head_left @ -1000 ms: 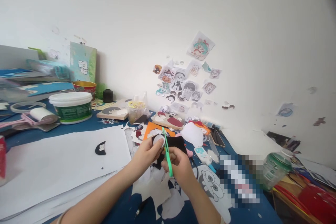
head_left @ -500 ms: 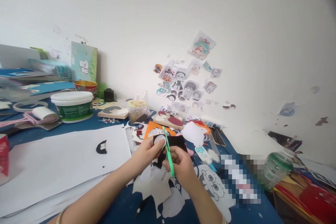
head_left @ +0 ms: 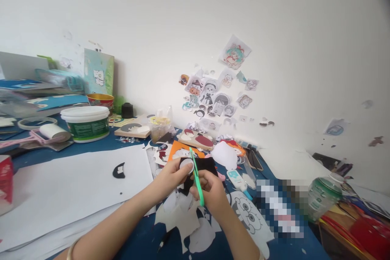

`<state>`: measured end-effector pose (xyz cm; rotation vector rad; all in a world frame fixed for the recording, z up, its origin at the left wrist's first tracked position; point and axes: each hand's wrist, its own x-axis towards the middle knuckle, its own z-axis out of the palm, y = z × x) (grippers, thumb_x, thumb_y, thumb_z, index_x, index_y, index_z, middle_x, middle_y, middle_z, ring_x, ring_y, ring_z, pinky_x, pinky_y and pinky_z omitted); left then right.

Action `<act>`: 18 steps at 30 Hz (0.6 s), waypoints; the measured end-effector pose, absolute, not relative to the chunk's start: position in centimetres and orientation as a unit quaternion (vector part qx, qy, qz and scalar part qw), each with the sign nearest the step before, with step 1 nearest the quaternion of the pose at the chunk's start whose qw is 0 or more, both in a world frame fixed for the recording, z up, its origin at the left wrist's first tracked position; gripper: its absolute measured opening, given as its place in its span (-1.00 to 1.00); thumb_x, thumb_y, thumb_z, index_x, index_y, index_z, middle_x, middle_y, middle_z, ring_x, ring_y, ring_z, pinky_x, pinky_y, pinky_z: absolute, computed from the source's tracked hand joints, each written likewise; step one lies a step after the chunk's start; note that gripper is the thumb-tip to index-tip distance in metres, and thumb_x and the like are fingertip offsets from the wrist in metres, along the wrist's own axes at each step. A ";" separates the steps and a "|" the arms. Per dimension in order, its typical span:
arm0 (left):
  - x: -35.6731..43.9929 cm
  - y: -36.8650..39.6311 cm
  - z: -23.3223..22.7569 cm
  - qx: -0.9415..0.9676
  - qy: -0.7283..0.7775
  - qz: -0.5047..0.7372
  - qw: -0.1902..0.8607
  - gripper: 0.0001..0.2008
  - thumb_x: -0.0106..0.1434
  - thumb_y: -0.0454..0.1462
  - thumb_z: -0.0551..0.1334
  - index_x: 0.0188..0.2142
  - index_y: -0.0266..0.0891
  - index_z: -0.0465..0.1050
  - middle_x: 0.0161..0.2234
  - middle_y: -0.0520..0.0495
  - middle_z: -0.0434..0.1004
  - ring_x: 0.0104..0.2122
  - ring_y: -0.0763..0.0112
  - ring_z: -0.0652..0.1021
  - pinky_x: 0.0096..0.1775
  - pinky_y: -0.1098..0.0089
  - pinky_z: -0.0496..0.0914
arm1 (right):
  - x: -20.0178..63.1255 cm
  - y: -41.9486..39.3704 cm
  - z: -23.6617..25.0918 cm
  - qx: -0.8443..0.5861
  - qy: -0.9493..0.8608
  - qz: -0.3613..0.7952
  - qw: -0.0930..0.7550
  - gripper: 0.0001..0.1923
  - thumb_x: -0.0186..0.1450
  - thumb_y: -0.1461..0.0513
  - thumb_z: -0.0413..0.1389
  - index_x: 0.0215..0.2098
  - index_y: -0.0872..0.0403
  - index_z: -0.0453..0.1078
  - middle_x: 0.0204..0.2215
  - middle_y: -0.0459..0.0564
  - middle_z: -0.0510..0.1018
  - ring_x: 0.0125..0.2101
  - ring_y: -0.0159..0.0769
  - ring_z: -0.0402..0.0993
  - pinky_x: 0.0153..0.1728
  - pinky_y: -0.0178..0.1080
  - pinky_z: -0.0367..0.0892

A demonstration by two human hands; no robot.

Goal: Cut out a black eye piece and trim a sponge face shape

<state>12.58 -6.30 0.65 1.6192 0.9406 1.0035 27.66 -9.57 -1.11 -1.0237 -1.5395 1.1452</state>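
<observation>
Looking down from the head camera, I see my two hands close together over the messy blue table (head_left: 134, 235). My left hand (head_left: 170, 176) pinches a black piece of paper (head_left: 204, 165) with a small white round bit (head_left: 186, 165) on it. The thumb and fingers press on the white round bit from both sides. The black piece is up off the table, in front of me, just above the white paper scraps (head_left: 179, 215).

My right hand (head_left: 210, 189) is curled around green scissors (head_left: 196, 176). The fingers are wrapped tight on the handles, so I cannot see the handles well. The green blades point up and away from me, right beside the white round bit. I cannot tell if the blades are open a little or closed.

A big white sheet (head_left: 70, 187) lies to the left, with a small black cut-out (head_left: 118, 170) on it. Farther left stands a white tub with a green label (head_left: 85, 124). A glue bottle (head_left: 237, 180) lies just to the right of my hands. A white cartoon face cut-out (head_left: 250, 215) lies near my right arm. Many small cartoon stickers (head_left: 213, 97) are stuck on the wall behind.
</observation>
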 end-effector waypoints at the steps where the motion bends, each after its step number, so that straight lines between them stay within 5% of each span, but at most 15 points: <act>1: 12.5 -6.3 0.7 0.666 0.384 0.407 0.493 -0.63 0.14 -0.03 0.06 -0.63 -0.23 0.16 -0.72 0.16 0.13 -0.67 0.56 0.14 -0.60 0.48 0.03 | 27.7 -9.7 -0.9 -0.422 -0.627 0.467 0.459 -0.72 -0.01 0.24 0.23 -0.32 0.12 0.37 -0.63 -0.20 0.31 -0.58 -0.45 0.23 -0.53 -0.36 0.16; 18: 12.7 -7.0 1.5 0.657 0.361 0.433 0.501 -0.69 0.17 -0.07 0.05 -0.57 -0.22 0.19 -0.73 0.16 0.20 -0.70 0.56 0.22 -0.58 0.48 0.15 | 27.3 -9.1 -2.0 -0.399 -0.599 0.488 0.493 -0.72 -0.04 0.24 0.22 -0.33 0.13 0.39 -0.63 -0.17 0.35 -0.61 -0.45 0.22 -0.56 -0.35 0.21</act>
